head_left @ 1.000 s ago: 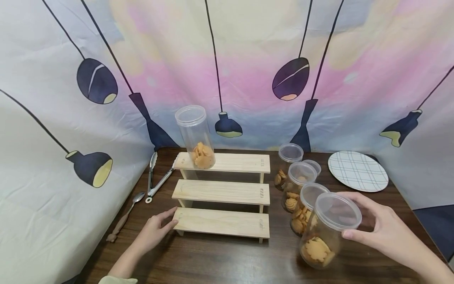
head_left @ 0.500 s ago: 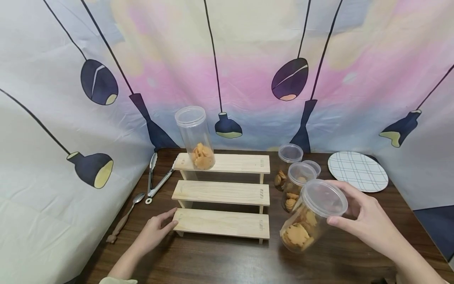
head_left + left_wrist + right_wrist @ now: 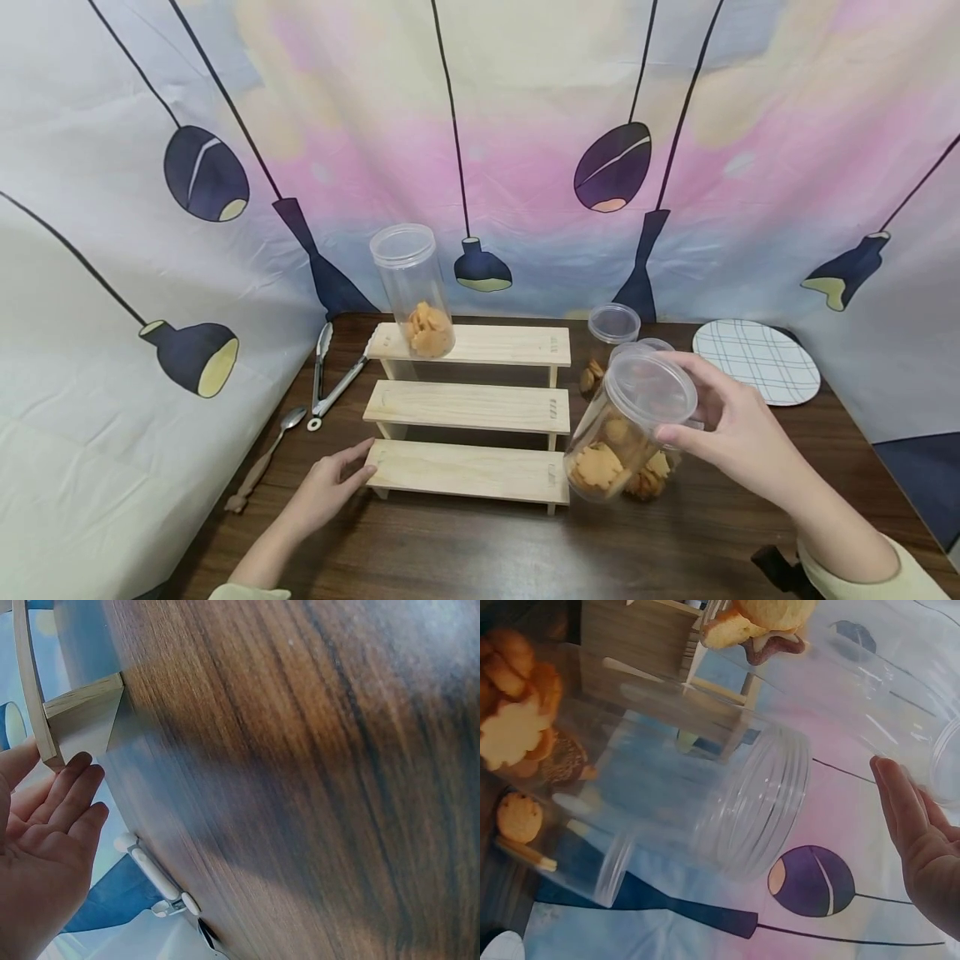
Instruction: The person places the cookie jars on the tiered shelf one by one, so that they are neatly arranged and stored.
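My right hand (image 3: 727,421) grips a clear cookie jar (image 3: 600,437) near its lid. The jar leans, lid toward the hand, in front of the shelf's right end; biscuits lie at its bottom. In the right wrist view, thumb and fingers flank the held jar (image 3: 877,697) by its lid. At the left end of a three-step wooden shelf (image 3: 468,471), my left hand (image 3: 330,483) holds the lowest board; in the left wrist view the board's corner (image 3: 51,754) sits between thumb and fingers. Another cookie jar (image 3: 408,292) stands upright on the top step.
Behind the held jar, partly hidden, stand more jars, one at the back (image 3: 613,329). A checked plate (image 3: 757,362) lies back right. Tongs (image 3: 341,392) and a spoon (image 3: 262,462) lie left of the shelf. A cloth backdrop (image 3: 525,150) rises behind the table.
My right hand has moved the jar leftward and up toward the shelf, and the jar has gone from nearly upright to tilted. My left hand has stayed at the lowest board.
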`<state>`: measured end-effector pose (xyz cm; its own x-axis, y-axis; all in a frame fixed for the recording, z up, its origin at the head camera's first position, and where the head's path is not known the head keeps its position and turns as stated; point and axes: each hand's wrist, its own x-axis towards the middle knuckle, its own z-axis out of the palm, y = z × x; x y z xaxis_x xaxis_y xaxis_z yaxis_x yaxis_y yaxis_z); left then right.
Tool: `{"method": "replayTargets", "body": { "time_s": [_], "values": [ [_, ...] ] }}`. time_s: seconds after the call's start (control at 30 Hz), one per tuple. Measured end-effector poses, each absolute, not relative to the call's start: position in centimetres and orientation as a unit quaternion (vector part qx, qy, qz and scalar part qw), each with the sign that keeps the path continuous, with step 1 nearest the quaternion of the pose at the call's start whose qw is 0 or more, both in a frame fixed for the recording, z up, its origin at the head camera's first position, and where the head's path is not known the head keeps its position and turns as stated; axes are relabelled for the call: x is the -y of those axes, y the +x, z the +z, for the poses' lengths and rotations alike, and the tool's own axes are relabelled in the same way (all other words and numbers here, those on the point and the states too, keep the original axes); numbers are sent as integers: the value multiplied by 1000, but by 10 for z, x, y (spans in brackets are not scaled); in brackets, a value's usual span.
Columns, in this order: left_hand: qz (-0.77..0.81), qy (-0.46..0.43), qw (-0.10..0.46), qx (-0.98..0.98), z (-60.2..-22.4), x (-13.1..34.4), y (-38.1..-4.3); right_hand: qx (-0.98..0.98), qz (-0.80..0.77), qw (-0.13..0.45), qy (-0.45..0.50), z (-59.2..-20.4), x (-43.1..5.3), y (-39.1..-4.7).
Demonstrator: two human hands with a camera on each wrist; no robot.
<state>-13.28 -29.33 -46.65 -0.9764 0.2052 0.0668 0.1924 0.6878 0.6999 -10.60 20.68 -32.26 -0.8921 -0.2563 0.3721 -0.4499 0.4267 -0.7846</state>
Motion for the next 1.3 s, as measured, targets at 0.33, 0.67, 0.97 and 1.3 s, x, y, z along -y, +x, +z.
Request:
{"method": "replayTargets", "body": {
  "time_s": [0.33, 0.67, 0.97, 1.3],
  "values": [
    [387, 103, 22, -916, -465, 294, -133, 823, 514, 89, 227, -312, -192, -123],
    [385, 100, 20, -917, -464, 292, -132, 806, 533, 89, 242, -301, -178, -140],
    [378, 102, 18, -920, -464, 292, -131, 802, 537, 92, 244, -286, -167, -161],
    [380, 105, 15, -919, -465, 294, -134, 808, 529, 103, 239, -270, -157, -183]
  ]
}}
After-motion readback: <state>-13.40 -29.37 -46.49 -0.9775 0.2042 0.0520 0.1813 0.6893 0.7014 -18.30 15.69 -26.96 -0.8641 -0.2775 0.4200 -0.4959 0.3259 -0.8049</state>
